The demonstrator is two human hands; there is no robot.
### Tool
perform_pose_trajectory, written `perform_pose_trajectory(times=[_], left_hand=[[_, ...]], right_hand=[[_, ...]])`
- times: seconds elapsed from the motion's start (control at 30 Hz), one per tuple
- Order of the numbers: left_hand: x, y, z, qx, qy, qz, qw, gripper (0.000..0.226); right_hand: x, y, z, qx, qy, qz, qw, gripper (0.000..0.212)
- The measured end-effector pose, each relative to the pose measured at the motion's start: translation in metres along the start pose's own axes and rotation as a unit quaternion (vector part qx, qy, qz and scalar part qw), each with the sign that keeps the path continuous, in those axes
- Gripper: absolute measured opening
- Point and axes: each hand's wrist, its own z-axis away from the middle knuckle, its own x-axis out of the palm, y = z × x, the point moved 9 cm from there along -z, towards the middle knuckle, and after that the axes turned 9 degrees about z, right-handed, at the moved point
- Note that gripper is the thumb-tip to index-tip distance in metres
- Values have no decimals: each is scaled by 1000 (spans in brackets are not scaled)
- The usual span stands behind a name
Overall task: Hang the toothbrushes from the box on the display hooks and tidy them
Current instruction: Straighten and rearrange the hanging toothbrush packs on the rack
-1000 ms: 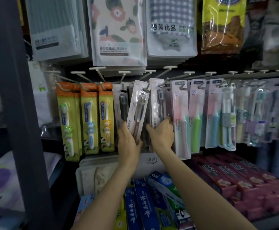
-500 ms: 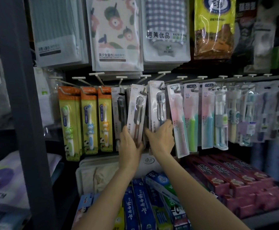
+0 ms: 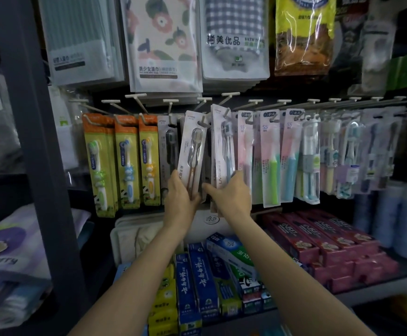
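A row of carded toothbrush packs hangs from white display hooks (image 3: 230, 94) across the shelf. My left hand (image 3: 180, 197) grips the lower end of a white pack with a brown toothbrush (image 3: 191, 151), which hangs tilted to the right on its hook. My right hand (image 3: 231, 194) holds the bottom of the neighbouring white pack with a grey-blue toothbrush (image 3: 223, 151), thumb on its front. A black-brush pack (image 3: 167, 151) hangs just left of them. No box is in view.
Yellow children's toothbrush packs (image 3: 125, 163) hang at the left, pink, green and blue ones (image 3: 270, 161) at the right. Toothpaste boxes (image 3: 200, 282) and red boxes (image 3: 323, 241) fill the shelf below. Towel packs (image 3: 163, 42) hang above. A dark upright post (image 3: 35, 141) stands at the left.
Both hands stay on the same two packs. The brown-brush pack now tilts a little more, and the blue-brush pack has swung closer to the pink ones. The view has shifted slightly.
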Motion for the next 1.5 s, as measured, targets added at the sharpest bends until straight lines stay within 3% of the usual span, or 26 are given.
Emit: perform_pose_trajectory(times=[0.2,0.37,0.5,0.67,0.83,1.13,1.37,1.5], left_hand=[[2,2,2,2,-4,13,1000,80],[1,4,1,6,-2,9,1000,73],[-3,7,2,16,2,-14,1000,70],[-6,3,-1,6,2,6,1000,69],[-9,2,-3,15,9,-13,1000,69],[4,1,1,-7,13,15,1000,71],[8,-1,1,-17,16,22,1000,73],[8,-4,-1,-18,15,21,999,71]], right_hand=[[-4,1,3,13,-12,17,1000,62],[-13,3,-1,-18,38,75,996,72],[-24,-24,-26,-58,58,70,994,64],[-34,-65,-53,-70,71,72,992,83],[-28,-66,-65,-53,48,28,997,76],[-35,-64,-57,-98,95,74,988,68],[-24,-46,-43,-80,61,8,995,69],[-12,-35,-33,-69,3,14,997,60]])
